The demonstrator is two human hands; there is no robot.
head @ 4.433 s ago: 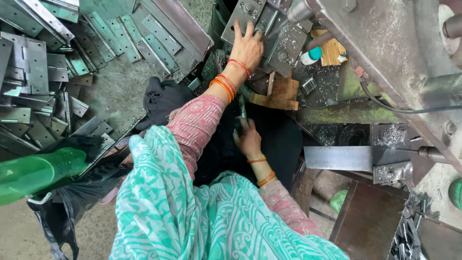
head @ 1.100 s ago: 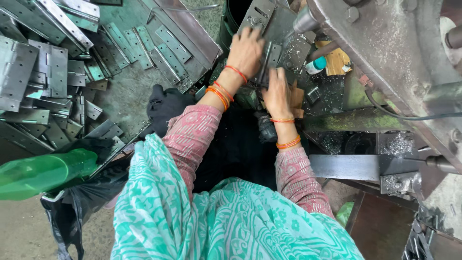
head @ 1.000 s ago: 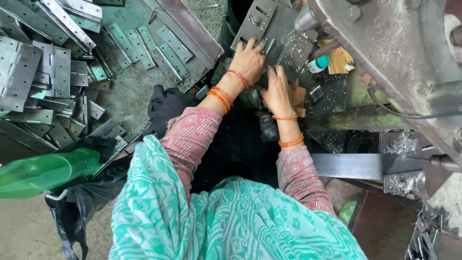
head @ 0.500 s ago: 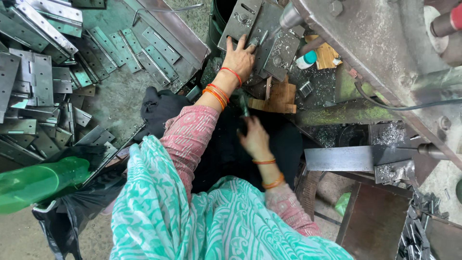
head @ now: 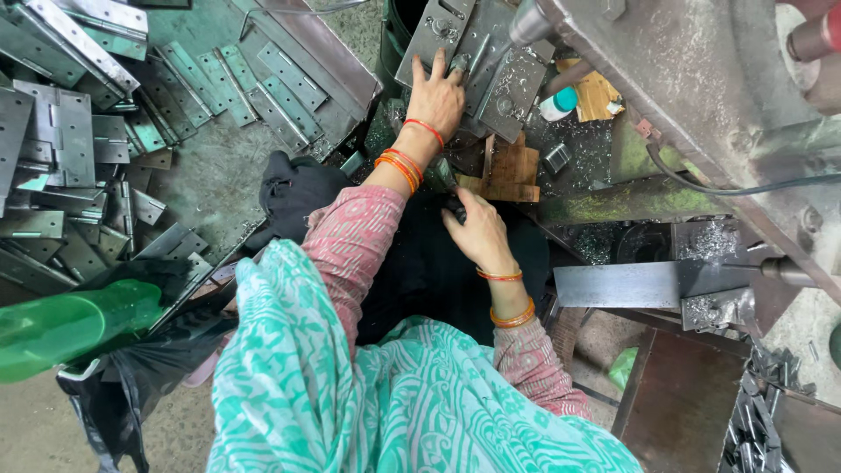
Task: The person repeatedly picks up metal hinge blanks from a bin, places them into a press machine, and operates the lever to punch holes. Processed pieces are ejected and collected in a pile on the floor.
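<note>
Head view: left hand (head: pixel 438 96), fingers spread, flattens a grey steel hinge plate (head: pixel 477 52) on the press bed, steadying it; right hand (head: pixel 477 232) apparently curls around a small dark part (head: pixel 454 207) below.

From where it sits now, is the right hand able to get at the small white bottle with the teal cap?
Probably yes: the right hand is low, the white bottle with teal cap lies up-right, with only wooden blocks between.

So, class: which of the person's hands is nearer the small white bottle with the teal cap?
Left. The left hand lies on metal plates just left of the bottle; the right hand is lower down, farther away.
</note>
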